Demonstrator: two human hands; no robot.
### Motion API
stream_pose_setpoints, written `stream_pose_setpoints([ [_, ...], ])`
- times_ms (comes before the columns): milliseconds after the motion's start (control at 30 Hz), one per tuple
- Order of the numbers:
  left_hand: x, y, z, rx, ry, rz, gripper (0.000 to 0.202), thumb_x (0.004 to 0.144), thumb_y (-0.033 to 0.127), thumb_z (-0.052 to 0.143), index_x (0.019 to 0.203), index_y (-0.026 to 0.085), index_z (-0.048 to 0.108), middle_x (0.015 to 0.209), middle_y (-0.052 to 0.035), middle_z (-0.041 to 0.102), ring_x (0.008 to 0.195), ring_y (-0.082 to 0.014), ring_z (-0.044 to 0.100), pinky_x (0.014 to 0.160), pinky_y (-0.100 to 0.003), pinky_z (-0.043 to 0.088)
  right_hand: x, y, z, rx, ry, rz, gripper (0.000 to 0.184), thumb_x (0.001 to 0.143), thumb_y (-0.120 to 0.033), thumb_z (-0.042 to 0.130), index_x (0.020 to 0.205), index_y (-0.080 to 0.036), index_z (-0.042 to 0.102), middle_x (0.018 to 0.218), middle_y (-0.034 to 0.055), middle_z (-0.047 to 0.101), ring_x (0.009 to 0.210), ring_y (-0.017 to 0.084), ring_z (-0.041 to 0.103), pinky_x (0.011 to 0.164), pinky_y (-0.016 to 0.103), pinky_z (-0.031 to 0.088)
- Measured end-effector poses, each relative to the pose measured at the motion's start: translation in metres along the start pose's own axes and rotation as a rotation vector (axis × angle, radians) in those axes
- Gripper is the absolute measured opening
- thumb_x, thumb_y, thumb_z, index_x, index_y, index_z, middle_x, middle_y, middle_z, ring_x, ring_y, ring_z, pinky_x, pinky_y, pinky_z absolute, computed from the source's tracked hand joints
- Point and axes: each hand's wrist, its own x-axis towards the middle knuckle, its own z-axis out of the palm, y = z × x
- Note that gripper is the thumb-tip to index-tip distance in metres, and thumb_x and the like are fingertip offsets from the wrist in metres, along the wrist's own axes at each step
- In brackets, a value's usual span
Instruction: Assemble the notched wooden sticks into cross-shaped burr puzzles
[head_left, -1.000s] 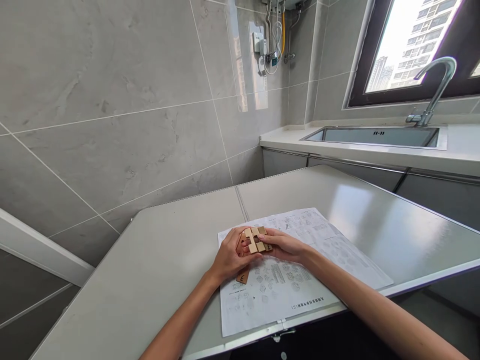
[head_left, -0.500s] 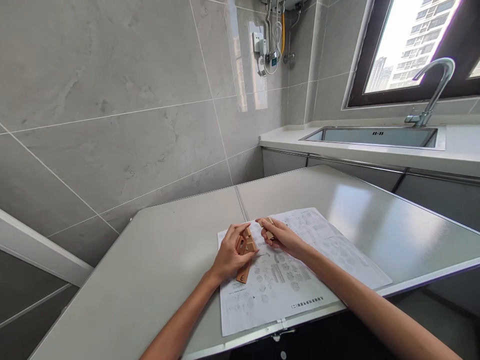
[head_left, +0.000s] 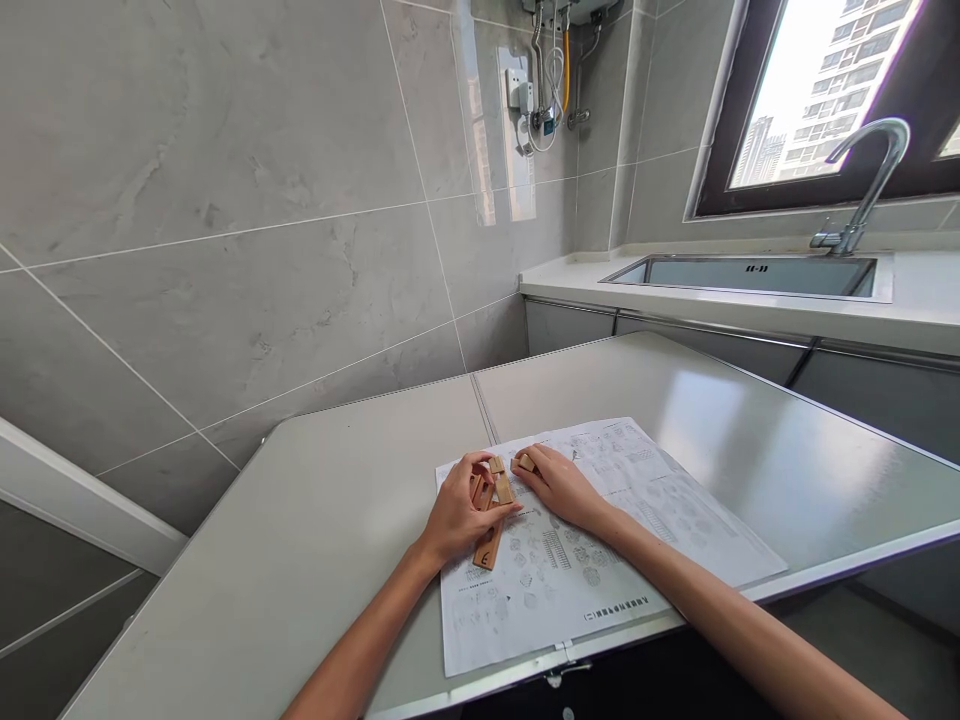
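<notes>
Separation marks the last second: left hand (head_left: 455,508) keeps its grip on a pale block (head_left: 505,490), right hand (head_left: 561,484) on a mostly hidden wooden piece (head_left: 527,463), both over the printed sheet (head_left: 544,610), apparently making each part available for separate handling.

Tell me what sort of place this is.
Probably a kitchen: a sink is set into a white counter, a curved metal faucet stands behind it, and grey cabinet fronts run below.
</notes>
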Motion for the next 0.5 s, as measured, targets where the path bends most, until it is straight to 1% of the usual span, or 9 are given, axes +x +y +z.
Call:
stream_pose_setpoints([
  [100, 0.001, 0.001, -0.001, 0.021, 0.0, 0.032, 0.07, 0.076, 0.051, 0.088, 0.134, 0.029, 0.054, 0.105, 0.0001, 0.065, 0.101, -0.0222, 0.065, 0.098, -0.038, 0.05, -0.001, 0.004, 0.005, -0.071, -0.034, -0.08, 0.015, 0.106, -0.03, 0.051, 0.097, -0.022, 0.059, 0.1, 0.0086, 0.066, 0.093, 0.025, 0.06, 0.088, 0.04, 0.047],
  [233, 0.002, 0.0, -0.001, 0.019, 0.013, 0.058, 0.067, 0.079, 0.049, 0.087, 0.134, 0.029, 0.054, 0.113, -0.0017, 0.063, 0.104, -0.0219, 0.064, 0.098, -0.037, 0.05, -0.001, 0.004, 0.006, -0.055, -0.054, -0.146, 0.017, 0.107, -0.029, 0.051, 0.096, -0.022, 0.061, 0.101, 0.0086, 0.064, 0.095, 0.025, 0.061, 0.09, 0.04, 0.049],
  [300, 0.003, 0.0, -0.001, 0.01, 0.025, 0.056, 0.065, 0.081, 0.048, 0.086, 0.134, 0.029, 0.054, 0.115, -0.0023, 0.062, 0.104, -0.0215, 0.064, 0.098, -0.037, 0.051, -0.001, 0.002, 0.004, -0.024, -0.022, -0.132, 0.014, 0.106, -0.03, 0.052, 0.099, -0.023, 0.062, 0.105, 0.0091, 0.065, 0.099, 0.026, 0.061, 0.092, 0.041, 0.049],
  [400, 0.003, -0.001, 0.0, -0.007, 0.031, 0.041, 0.063, 0.082, 0.048, 0.085, 0.134, 0.03, 0.055, 0.117, -0.0024, 0.063, 0.104, -0.0213, 0.064, 0.099, -0.037, 0.051, 0.0, -0.002, -0.001, 0.041, 0.08, -0.066, 0.016, 0.106, -0.033, 0.051, 0.104, -0.024, 0.063, 0.109, 0.009, 0.066, 0.104, 0.027, 0.06, 0.092, 0.041, 0.048],
  [433, 0.003, -0.001, 0.0, -0.014, 0.029, 0.033, 0.063, 0.082, 0.048, 0.085, 0.134, 0.03, 0.055, 0.117, -0.0024, 0.064, 0.104, -0.0215, 0.064, 0.099, -0.037, 0.051, 0.0, -0.004, -0.003, 0.071, 0.113, -0.037, 0.017, 0.107, -0.035, 0.05, 0.106, -0.024, 0.064, 0.106, 0.0078, 0.067, 0.1, 0.026, 0.061, 0.09, 0.04, 0.048],
  [500, 0.002, -0.001, 0.0, -0.032, 0.02, 0.016, 0.065, 0.081, 0.049, 0.085, 0.136, 0.03, 0.055, 0.118, -0.0026, 0.065, 0.107, -0.0224, 0.065, 0.1, -0.038, 0.052, 0.001, -0.007, -0.007, 0.149, 0.149, 0.029, 0.021, 0.106, -0.041, 0.05, 0.109, -0.026, 0.065, 0.091, 0.003, 0.066, 0.084, 0.023, 0.06, 0.081, 0.036, 0.047],
])
